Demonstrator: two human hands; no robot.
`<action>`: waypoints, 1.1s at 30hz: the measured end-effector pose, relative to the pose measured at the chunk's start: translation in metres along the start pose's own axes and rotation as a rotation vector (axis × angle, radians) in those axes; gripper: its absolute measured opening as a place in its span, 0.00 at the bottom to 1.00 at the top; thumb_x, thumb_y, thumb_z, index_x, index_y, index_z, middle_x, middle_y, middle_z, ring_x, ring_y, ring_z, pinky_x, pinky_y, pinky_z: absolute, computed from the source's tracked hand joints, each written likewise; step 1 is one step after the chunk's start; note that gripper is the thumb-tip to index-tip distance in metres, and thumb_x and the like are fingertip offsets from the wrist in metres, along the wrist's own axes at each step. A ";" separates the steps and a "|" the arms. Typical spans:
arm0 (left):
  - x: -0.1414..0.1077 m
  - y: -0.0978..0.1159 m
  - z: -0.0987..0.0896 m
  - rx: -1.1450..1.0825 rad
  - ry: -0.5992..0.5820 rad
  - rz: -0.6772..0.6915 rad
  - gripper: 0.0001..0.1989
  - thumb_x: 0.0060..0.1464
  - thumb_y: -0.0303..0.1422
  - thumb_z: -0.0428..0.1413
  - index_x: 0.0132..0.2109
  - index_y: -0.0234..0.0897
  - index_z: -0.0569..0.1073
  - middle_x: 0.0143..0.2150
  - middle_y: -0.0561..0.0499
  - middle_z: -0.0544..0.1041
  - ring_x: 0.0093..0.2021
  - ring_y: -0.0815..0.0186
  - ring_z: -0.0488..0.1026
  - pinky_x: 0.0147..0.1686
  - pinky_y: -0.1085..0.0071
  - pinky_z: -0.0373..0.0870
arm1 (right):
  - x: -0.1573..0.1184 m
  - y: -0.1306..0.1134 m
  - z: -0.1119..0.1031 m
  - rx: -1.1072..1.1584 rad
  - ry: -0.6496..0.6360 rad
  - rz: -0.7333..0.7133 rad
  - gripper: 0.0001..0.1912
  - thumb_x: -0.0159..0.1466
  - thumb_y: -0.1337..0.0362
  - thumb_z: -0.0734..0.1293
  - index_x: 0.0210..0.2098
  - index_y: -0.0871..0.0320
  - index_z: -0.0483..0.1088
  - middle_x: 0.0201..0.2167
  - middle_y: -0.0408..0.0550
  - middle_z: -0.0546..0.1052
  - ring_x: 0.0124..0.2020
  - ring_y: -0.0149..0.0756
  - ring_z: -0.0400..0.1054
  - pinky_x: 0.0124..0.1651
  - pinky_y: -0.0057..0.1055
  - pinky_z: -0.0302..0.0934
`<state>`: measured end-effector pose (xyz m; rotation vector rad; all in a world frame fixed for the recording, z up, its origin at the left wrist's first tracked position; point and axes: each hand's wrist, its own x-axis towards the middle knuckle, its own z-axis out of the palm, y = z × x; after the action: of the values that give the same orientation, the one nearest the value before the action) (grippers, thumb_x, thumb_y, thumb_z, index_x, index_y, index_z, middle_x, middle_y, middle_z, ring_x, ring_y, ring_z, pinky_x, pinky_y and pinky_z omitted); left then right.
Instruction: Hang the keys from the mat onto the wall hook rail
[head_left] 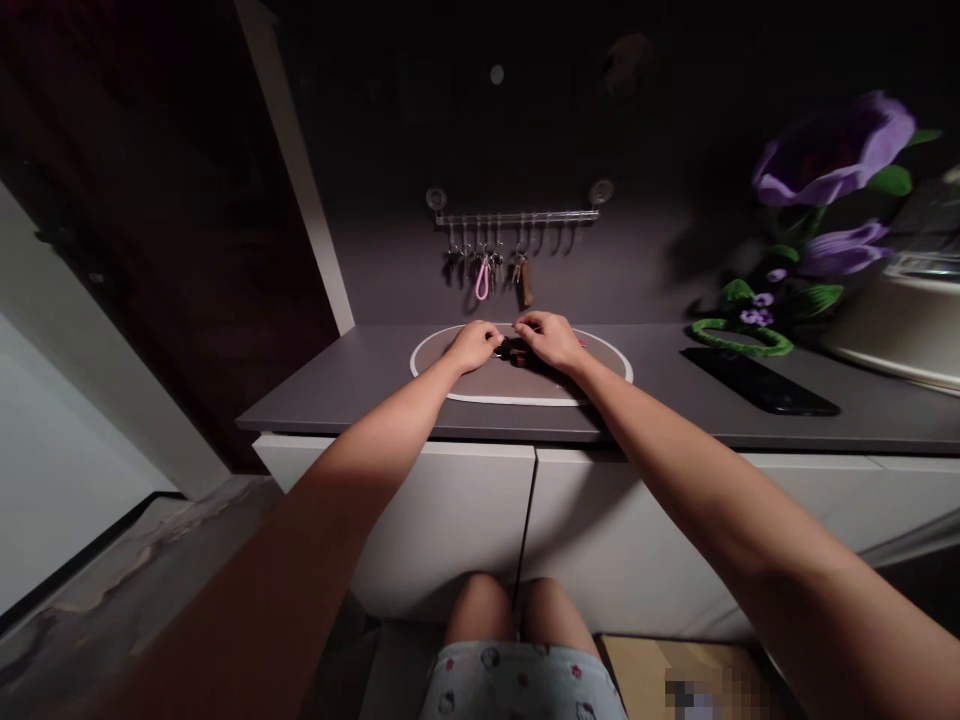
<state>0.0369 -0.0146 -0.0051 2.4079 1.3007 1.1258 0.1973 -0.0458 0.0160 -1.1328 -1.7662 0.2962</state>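
Observation:
Over an oval brown mat with a white rim (pixel 517 400), both hands are close together. My left hand (pixel 474 346) is closed at the fingertips on a small dark item, seemingly part of a bunch of keys (pixel 517 352). My right hand (pixel 551 340) has its fingers curled together at the other side of that bunch; what they pinch is too small to make out. Behind them, a clear rail (pixel 517 217) with hooks is fixed to the wall. Several keys hang from it, with a pink loop strap (pixel 482 279) and a brown fob (pixel 526 284).
A black phone (pixel 761 381) lies on the grey counter (pixel 322 385) at the right. Beyond it stand purple flowers (pixel 832 160) with a green ring base (pixel 741 338), beside a pale rounded object (pixel 900 320). White cabinet doors (pixel 450 520) are below the counter.

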 end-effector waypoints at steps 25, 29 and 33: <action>0.006 0.008 -0.008 -0.906 0.147 -0.318 0.04 0.52 0.29 0.52 0.31 0.31 0.66 0.29 0.54 0.69 0.26 0.78 0.66 0.36 0.75 0.66 | 0.002 0.000 0.002 -0.142 -0.064 -0.067 0.07 0.54 0.66 0.65 0.33 0.59 0.73 0.33 0.48 0.75 0.35 0.35 0.67 0.44 0.32 0.57; 0.006 0.009 -0.010 -1.047 0.179 -0.311 0.04 0.51 0.28 0.53 0.30 0.31 0.66 0.28 0.54 0.68 0.27 0.77 0.66 0.39 0.74 0.66 | 0.000 -0.005 0.002 -0.181 -0.083 -0.101 0.10 0.57 0.64 0.62 0.36 0.59 0.73 0.34 0.48 0.76 0.36 0.35 0.67 0.43 0.31 0.57; 0.010 0.005 -0.008 -1.169 0.215 -0.291 0.05 0.52 0.27 0.52 0.29 0.31 0.66 0.28 0.54 0.68 0.28 0.77 0.67 0.42 0.70 0.65 | -0.002 -0.008 0.000 -0.169 -0.085 -0.147 0.14 0.59 0.61 0.59 0.38 0.60 0.72 0.33 0.48 0.76 0.35 0.34 0.67 0.41 0.30 0.58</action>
<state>0.0378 -0.0118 0.0086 1.2318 0.6457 1.4819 0.1927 -0.0519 0.0196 -1.1151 -1.9677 0.1093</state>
